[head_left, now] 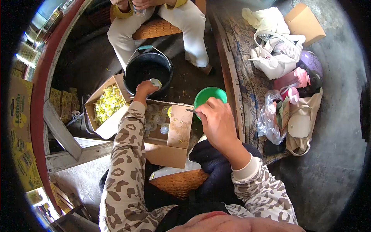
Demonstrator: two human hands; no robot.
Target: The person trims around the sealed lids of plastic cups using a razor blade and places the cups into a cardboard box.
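My left hand [146, 89] is closed on a small jar [156, 83] with a whitish and yellow-green end, held over the near rim of a black bucket [133, 63]. In my right hand [219, 121] a thin dark blade [191, 111] is pinched between thumb and fingers, its tip pointing left. Behind that hand stands a green bowl [212, 92], partly covered by my fingers. Between my arms, an open cardboard box [166, 154] contains several clear jars [164, 129]. My left sleeve partly covers the box.
A carton [109, 130] of yellow and white paper scraps [110, 102] stands left of my arm. Opposite sits another person [193, 27], holding a clear container [139, 11]. Bags [299, 125] and a pink bottle [288, 82] lie on a patterned bench at right. A wooden frame [63, 131] runs along the left.
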